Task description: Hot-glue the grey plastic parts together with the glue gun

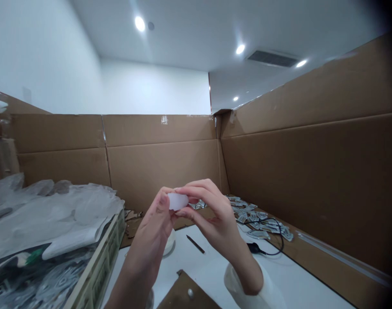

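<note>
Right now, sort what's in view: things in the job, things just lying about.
In the job:
White piece, pinched by left hand and right hand

Seemingly just lying about, touched by neither hand:
Dark stick
Brown board
Black cable
Small packets
Crate

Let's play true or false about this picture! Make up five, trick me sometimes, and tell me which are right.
1. The left hand and right hand both touch the whitish piece. True.
2. The black cable is left of both hands. False: it is to their right.
3. Cloudy plastic lies in the crate. True.
4. The dark stick is in the crate. False: it lies on the white table.
5. A shiny round thing sits on the brown sheet. True.
</note>
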Available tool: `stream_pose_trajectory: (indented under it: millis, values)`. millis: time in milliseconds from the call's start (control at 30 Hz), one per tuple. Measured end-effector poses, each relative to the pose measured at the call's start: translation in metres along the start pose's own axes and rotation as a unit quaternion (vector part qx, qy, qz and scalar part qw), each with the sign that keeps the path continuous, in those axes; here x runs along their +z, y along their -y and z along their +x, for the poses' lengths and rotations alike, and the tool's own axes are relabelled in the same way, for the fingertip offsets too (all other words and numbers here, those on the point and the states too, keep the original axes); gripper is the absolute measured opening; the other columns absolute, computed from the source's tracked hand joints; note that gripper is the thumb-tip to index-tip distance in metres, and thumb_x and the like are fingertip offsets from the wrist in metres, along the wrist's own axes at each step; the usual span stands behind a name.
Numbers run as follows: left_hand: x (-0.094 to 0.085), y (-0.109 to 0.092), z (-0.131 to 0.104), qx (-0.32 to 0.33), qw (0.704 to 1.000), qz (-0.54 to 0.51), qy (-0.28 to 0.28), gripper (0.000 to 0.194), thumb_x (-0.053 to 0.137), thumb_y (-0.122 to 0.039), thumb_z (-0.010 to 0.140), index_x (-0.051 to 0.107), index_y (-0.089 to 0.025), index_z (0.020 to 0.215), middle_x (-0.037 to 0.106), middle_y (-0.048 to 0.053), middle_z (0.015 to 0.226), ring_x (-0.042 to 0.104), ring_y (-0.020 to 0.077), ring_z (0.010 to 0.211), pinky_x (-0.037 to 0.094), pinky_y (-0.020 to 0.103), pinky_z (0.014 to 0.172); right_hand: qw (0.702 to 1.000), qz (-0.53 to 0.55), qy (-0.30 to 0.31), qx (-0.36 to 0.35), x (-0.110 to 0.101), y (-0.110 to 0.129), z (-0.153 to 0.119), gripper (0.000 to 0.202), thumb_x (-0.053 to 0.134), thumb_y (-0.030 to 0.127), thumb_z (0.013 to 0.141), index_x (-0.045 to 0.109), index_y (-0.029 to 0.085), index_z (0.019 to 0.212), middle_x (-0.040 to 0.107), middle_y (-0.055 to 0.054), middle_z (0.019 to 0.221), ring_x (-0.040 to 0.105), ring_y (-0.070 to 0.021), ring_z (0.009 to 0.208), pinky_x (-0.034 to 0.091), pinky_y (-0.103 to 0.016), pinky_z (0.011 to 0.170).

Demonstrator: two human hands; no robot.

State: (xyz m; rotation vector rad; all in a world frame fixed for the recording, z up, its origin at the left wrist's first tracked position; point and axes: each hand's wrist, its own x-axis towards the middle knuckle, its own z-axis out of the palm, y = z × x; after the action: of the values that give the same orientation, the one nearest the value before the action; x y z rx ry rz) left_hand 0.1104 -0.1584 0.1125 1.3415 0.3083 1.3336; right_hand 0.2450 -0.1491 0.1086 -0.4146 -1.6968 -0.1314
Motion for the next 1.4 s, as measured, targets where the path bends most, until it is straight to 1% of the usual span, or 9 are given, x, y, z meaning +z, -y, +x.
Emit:
stream_pose_trajectory:
  millis: [333,533,700,833,967,1033,1133,1267,1400]
  values:
    - [0.001,0.001,0.003,0.005,0.998,-0.041,0.053,0.031,0.045,-0.045,0.093,0.058,-0.018,0.085,0.057,0.003,0.085,0.054,0.0151,0.089,0.046,0.027,0.082,1.0,-0.007,0.005,0.002,0.0,0.001,0.001,0.02,0.061,0.016,0.084,0.058,0.022,0.103,0.059,-0.001,0.092,0.051,-0.0115,0.083,0.044,-0.025,0.073]
    - [0.004,0.001,0.0,0.029,0.997,0.06,-0.033,0.032,0.052,-0.05,0.087,0.057,-0.018,0.083,0.056,0.002,0.08,0.053,0.0138,0.082,0.044,0.024,0.078,0.999,-0.033,0.01,0.006,0.001,0.002,0.0,0.023,0.06,0.016,0.085,0.06,0.023,0.107,0.057,-0.002,0.095,0.051,-0.0127,0.09,0.044,-0.026,0.079]
    - [0.003,0.008,-0.001,0.055,0.989,0.11,-0.084,0.029,0.058,-0.049,0.083,0.056,-0.021,0.086,0.058,0.001,0.088,0.054,0.0136,0.086,0.042,0.022,0.08,0.998,-0.042,0.025,0.029,0.001,0.009,0.0,0.028,0.055,0.015,0.087,0.059,0.023,0.114,0.054,-0.001,0.085,0.051,-0.0122,0.083,0.044,-0.025,0.074]
    - [0.004,0.007,-0.001,0.059,0.987,0.131,-0.077,0.03,0.051,-0.051,0.087,0.055,-0.021,0.088,0.057,0.001,0.086,0.053,0.0142,0.083,0.043,0.025,0.08,0.998,0.01,0.028,0.05,0.002,0.012,0.0,0.023,0.056,0.019,0.087,0.06,0.023,0.11,0.054,0.0,0.078,0.052,-0.0113,0.076,0.044,-0.024,0.069]
    - [0.005,0.003,0.001,0.061,0.987,0.137,-0.062,0.035,0.045,-0.053,0.09,0.052,-0.019,0.083,0.054,0.002,0.08,0.052,0.015,0.079,0.043,0.025,0.076,0.995,0.056,-0.009,0.086,0.006,0.01,0.0,0.019,0.051,0.022,0.09,0.06,0.021,0.107,0.059,-0.001,0.08,0.055,-0.0111,0.072,0.046,-0.024,0.067]
    - [0.004,0.004,0.002,0.068,0.987,0.128,-0.067,0.036,0.044,-0.053,0.09,0.051,-0.018,0.083,0.054,0.002,0.081,0.052,0.0156,0.081,0.043,0.026,0.075,0.993,0.023,-0.05,0.106,0.008,0.009,0.0,0.019,0.045,0.021,0.092,0.06,0.02,0.104,0.062,-0.002,0.084,0.056,-0.0113,0.072,0.045,-0.024,0.065]
    - [0.002,0.006,0.003,0.077,0.986,0.127,-0.074,0.035,0.042,-0.052,0.091,0.048,-0.019,0.082,0.055,0.002,0.082,0.053,0.016,0.083,0.043,0.027,0.078,0.984,-0.113,-0.097,0.101,0.009,0.007,-0.002,0.015,0.043,0.019,0.091,0.058,0.017,0.09,0.061,-0.003,0.078,0.053,-0.0122,0.069,0.041,-0.024,0.062]
    - [0.002,0.008,0.005,0.073,0.985,0.137,-0.074,0.036,0.04,-0.053,0.092,0.046,-0.019,0.079,0.055,0.002,0.081,0.053,0.0158,0.081,0.042,0.026,0.077,0.973,-0.197,-0.073,0.096,0.006,0.007,-0.003,0.017,0.043,0.02,0.092,0.051,0.017,0.077,0.055,-0.001,0.069,0.047,-0.0117,0.063,0.034,-0.025,0.058]
    - [0.004,0.007,0.004,0.081,0.983,0.147,-0.079,0.037,0.042,-0.054,0.09,0.047,-0.02,0.079,0.053,0.001,0.078,0.051,0.0155,0.08,0.041,0.025,0.076,0.983,-0.09,-0.057,0.148,0.002,0.01,0.0,0.022,0.042,0.024,0.093,0.051,0.018,0.074,0.053,0.0,0.067,0.045,-0.0103,0.06,0.033,-0.023,0.056]
